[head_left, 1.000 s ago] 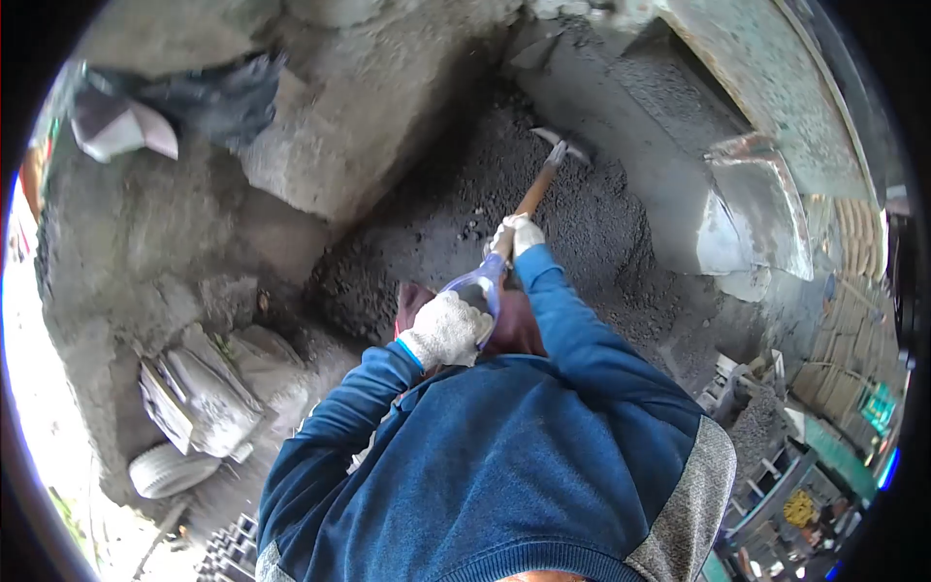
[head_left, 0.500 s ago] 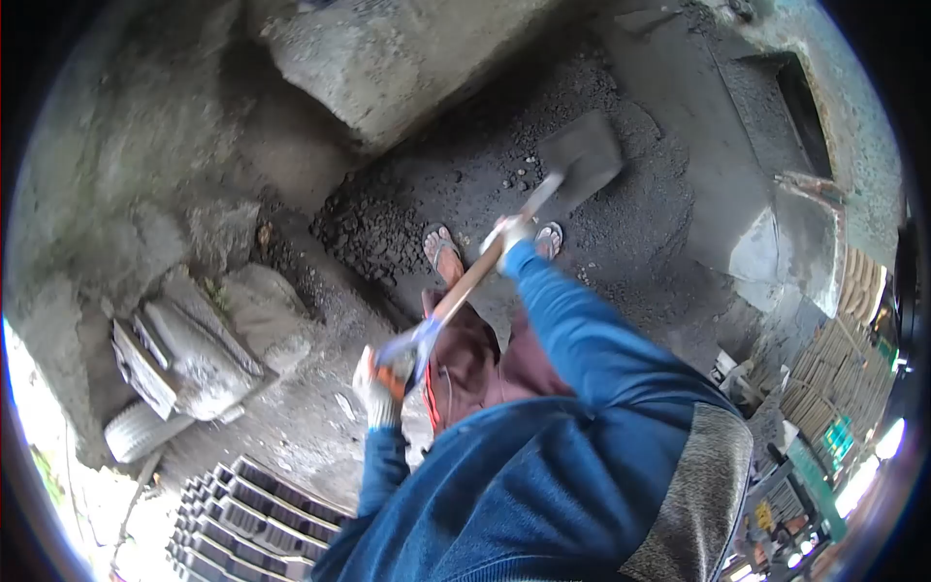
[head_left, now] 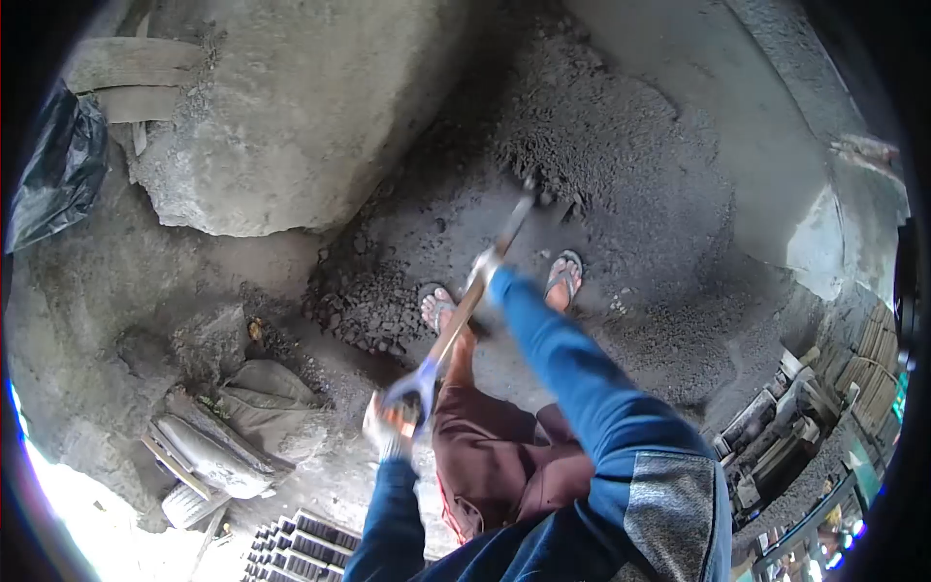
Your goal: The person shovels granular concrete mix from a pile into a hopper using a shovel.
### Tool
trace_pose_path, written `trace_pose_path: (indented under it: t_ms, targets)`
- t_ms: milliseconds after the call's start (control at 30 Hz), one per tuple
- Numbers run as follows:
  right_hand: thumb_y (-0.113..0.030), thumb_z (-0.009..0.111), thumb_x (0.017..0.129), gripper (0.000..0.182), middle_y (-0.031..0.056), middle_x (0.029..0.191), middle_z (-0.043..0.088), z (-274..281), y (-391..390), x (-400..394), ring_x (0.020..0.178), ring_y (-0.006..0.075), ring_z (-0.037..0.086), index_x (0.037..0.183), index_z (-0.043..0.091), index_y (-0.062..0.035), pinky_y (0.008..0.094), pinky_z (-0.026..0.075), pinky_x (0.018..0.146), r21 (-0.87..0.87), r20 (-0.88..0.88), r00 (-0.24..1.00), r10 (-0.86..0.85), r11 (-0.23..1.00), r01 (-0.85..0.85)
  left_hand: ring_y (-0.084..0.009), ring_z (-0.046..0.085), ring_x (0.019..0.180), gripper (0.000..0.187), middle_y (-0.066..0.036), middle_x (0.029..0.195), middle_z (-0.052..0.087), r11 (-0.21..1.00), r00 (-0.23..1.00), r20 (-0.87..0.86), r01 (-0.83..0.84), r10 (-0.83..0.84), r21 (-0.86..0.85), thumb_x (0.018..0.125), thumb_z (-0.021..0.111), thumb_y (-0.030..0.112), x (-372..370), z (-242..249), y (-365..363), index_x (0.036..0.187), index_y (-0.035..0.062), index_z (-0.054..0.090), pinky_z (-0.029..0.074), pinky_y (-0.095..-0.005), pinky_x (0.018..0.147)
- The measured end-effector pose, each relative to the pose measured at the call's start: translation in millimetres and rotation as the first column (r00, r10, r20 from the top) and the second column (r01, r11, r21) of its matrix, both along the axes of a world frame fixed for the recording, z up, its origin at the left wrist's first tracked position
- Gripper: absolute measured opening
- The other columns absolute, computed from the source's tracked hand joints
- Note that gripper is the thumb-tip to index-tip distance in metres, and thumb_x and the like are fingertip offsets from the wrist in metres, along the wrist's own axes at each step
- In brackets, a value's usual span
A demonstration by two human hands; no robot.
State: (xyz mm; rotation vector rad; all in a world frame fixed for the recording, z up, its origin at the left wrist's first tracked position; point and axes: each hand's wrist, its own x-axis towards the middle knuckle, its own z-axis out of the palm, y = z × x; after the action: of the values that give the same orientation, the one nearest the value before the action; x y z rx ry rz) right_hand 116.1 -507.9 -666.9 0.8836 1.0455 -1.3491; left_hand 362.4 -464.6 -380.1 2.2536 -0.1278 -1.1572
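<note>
A shovel with a wooden shaft and a blue forked handle slants across the middle of the head view. My left hand, in a light glove with orange on it, is closed around the grip at the handle's end. Lower on the shaft, my gloved right hand is wrapped round the wood. The shovel's blade is at the dark, wet-looking gritty material; it is blurred and its outline hardly shows. My two sandalled feet stand on either side of the shaft.
A large concrete block rises at the upper left. Loose dark gravel lies beside my foot. Stacked dark tiles are at the bottom left, and wooden scraps at the right. A black plastic sheet hangs at the far left.
The blade has gone from a flat, plainly visible position to a tilted, blurred one against the gritty material. Both hands keep their hold on the shovel. The camera view has shifted.
</note>
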Motion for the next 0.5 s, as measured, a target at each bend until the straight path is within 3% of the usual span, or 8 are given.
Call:
trace_pose_path:
  t_ms: [33,133,233,267,333,400,433,500]
  targets:
    - [-0.034,0.048,0.098,0.021,0.0059,0.084,0.058,-8.1,-7.7,-48.5,0.079,0.0274,0.059,0.098,0.056,-0.015,0.0521,0.048,0.076,0.077,0.002,0.994,0.113,0.991,-0.113,-0.0151,0.046,0.051,0.031,-0.001,0.06,0.045,0.991,0.973,-0.203,0.088,-0.108,-0.102,0.093,0.063,0.037,-69.5,9.2,-24.3,0.077,0.0122,0.052,0.043,-0.0359,0.046]
    - [-0.04,0.045,0.097,0.022,0.0023,0.07,0.048,-34.9,1.2,-95.8,0.06,0.0243,0.053,0.086,0.049,-0.0203,0.0546,0.046,0.06,0.145,0.04,0.976,0.213,0.965,-0.216,-0.0151,0.041,0.047,0.028,-0.002,0.06,0.045,0.998,0.969,-0.239,0.057,-0.063,-0.033,0.093,0.061,0.035,-44.6,-15.9,-12.0,0.08,0.0122,0.051,0.036,-0.0357,0.042]
    - [-0.022,0.053,0.093,0.007,0.0017,0.073,0.05,-3.1,22.4,-82.4,0.058,0.0222,0.051,0.087,0.049,-0.0224,0.0463,0.048,0.055,0.093,0.145,0.985,0.089,0.99,-0.103,-0.017,0.044,0.047,0.022,-0.002,0.059,0.046,0.998,0.993,-0.112,0.025,-0.031,-0.057,0.093,0.061,0.033,-39.1,-1.9,4.4,0.091,0.0125,0.054,0.037,-0.0369,0.041]
    - [-0.02,0.056,0.091,0.008,0.0014,0.071,0.048,18.8,28.8,-76.6,0.056,0.0224,0.05,0.087,0.049,-0.0225,0.0451,0.047,0.051,0.108,0.066,0.989,0.135,0.984,-0.142,-0.0163,0.044,0.047,0.021,-0.002,0.06,0.048,0.996,0.997,-0.049,0.053,-0.056,-0.069,0.093,0.061,0.033,-30.6,-1.5,10.2,0.087,0.0135,0.055,0.037,-0.0361,0.041]
    - [-0.025,0.056,0.092,0.009,0.001,0.072,0.048,43.8,55.1,-65.8,0.056,0.0224,0.049,0.086,0.05,-0.0217,0.0444,0.047,0.052,0.028,0.033,0.998,0.058,0.998,-0.059,-0.0154,0.044,0.047,0.023,-0.002,0.061,0.05,0.998,0.984,-0.17,0.055,-0.057,-0.015,0.092,0.062,0.034,-2.8,7.1,15.9,0.082,0.0149,0.055,0.037,-0.0353,0.041]
    - [-0.031,0.055,0.094,0.015,0.0006,0.071,0.048,84.4,80.5,-63.1,0.056,0.0222,0.049,0.086,0.049,-0.0205,0.0433,0.046,0.053,-0.037,-0.069,0.997,-0.024,0.999,0.021,-0.0151,0.044,0.047,0.025,0.0,0.061,0.049,0.998,0.999,-0.009,0.051,-0.051,0.036,0.091,0.064,0.037,5.6,17.5,17.1,0.079,0.0163,0.055,0.036,-0.0306,0.043]
    - [-0.037,0.053,0.096,0.02,0.0001,0.071,0.049,77.2,98.3,-59.4,0.059,0.0222,0.05,0.086,0.05,-0.0204,0.0426,0.046,0.054,0.053,-0.038,0.99,-0.132,0.99,0.134,-0.0149,0.043,0.047,0.027,0.001,0.06,0.048,0.997,0.996,-0.043,0.075,-0.075,-0.002,0.09,0.065,0.037,22.5,13.5,22.3,0.078,0.0161,0.054,0.035,-0.0311,0.043]
    - [-0.04,0.052,0.096,0.019,-0.0004,0.077,0.051,107.4,131.6,-67.2,0.065,0.0234,0.053,0.09,0.052,-0.0217,0.0433,0.047,0.057,0.111,-0.056,0.988,-0.144,0.982,0.15,-0.0151,0.042,0.046,0.032,0.0,0.058,0.046,0.981,0.977,-0.091,0.191,-0.194,-0.043,0.09,0.065,0.04,39.8,21.0,25.0,0.075,0.0156,0.051,0.033,-0.0328,0.043]
